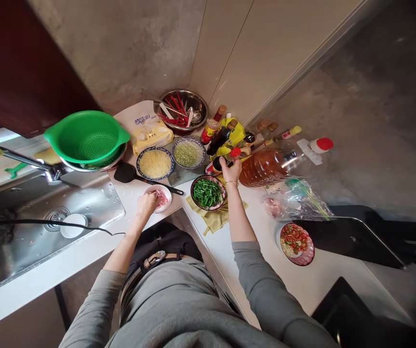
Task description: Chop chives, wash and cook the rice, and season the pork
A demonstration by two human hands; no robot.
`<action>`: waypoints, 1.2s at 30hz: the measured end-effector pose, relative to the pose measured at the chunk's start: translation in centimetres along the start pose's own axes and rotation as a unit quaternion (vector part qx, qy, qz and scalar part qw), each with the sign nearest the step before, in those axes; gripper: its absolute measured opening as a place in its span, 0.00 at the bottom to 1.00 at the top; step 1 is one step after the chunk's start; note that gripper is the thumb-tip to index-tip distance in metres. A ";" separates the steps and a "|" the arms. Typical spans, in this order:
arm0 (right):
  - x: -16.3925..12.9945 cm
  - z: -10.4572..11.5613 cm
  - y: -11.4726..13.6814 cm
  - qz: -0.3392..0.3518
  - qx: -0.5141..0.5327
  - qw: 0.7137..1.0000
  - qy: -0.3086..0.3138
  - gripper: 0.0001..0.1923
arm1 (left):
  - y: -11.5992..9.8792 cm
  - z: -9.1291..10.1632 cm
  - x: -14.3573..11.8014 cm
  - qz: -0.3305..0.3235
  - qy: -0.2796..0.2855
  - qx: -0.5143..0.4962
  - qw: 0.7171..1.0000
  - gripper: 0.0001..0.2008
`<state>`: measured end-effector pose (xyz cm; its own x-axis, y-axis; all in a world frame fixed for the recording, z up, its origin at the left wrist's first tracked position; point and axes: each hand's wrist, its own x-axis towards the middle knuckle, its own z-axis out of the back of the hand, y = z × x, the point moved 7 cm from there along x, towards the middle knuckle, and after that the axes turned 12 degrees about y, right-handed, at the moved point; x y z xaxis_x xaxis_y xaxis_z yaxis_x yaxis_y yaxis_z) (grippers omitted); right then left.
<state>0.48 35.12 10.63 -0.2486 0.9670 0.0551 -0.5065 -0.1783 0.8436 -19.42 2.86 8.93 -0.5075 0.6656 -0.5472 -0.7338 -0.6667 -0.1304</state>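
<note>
Meat (162, 198) lies in a small plate (167, 205) at the counter's (251, 227) front edge, beside the sink (30, 232). The left hand (146, 203) rests its fingers in the plate, loosely curled on the meat. The right hand (230, 170) reaches to the bottles (230, 137) in the back corner, its grip closed about a dark bottle (215, 165). A bowl of green beans (208, 192) sits between the hands, on a yellow cloth (215, 220).

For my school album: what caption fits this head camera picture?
Left hand in a small meat dish, right hand on a dark bottle.
</note>
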 end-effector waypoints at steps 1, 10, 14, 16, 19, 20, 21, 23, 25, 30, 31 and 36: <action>0.8 -0.7 0.0 0.000 0.004 1.000 0.016 0.21 | 0.1 -0.1 0.0 0.006 -0.002 -0.011 1.000 0.20; 1.6 -2.7 -0.3 0.005 0.029 0.999 0.014 0.22 | 0.8 -1.0 -0.2 -0.012 -0.023 -0.062 0.998 0.16; 1.6 -2.9 0.2 0.025 0.061 0.998 -0.006 0.23 | 0.4 -0.8 -0.3 -0.017 -0.047 -0.094 0.994 0.13; 1.7 -2.9 0.6 0.023 0.076 0.997 -0.024 0.22 | 0.3 -0.1 -0.5 -0.026 -0.073 -0.121 0.990 0.12; 1.7 -2.0 2.6 0.064 0.080 0.993 -0.052 0.23 | 0.2 2.4 -0.9 -0.070 -0.130 -0.201 0.968 0.11; 1.6 -1.5 3.7 0.094 0.082 0.991 -0.051 0.23 | 0.1 3.8 -1.3 -0.098 -0.162 -0.235 0.953 0.11; 1.3 -0.9 5.2 0.129 0.085 0.987 -0.046 0.23 | -0.1 5.6 -1.8 -0.131 -0.201 -0.267 0.934 0.12; 0.1 0.6 8.5 0.195 0.093 0.976 -0.025 0.24 | -0.8 9.5 -3.2 -0.195 -0.277 -0.314 0.887 0.15; -2.0 2.0 12.1 0.245 0.090 0.965 -0.002 0.23 | -2.2 13.4 -5.1 -0.248 -0.330 -0.332 0.848 0.19; -9.9 0.4 18.2 0.277 0.041 0.942 0.185 0.19 | -7.2 19.2 -10.0 -0.374 -0.323 -0.302 0.815 0.22; -11.7 -0.8 18.4 0.268 0.027 0.934 0.233 0.18 | -7.8 19.1 -10.6 -0.386 -0.304 -0.294 0.820 0.22; -18.1 -6.4 14.8 0.162 -0.047 0.910 0.379 0.14 | -6.6 14.4 -10.6 -0.335 -0.228 -0.292 0.866 0.16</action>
<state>-7.82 13.80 18.69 -0.8773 0.4641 -0.1224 -0.3653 -0.4801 0.7975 -15.69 5.01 27.52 -0.2798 0.9431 0.1794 -0.6473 -0.0473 -0.7608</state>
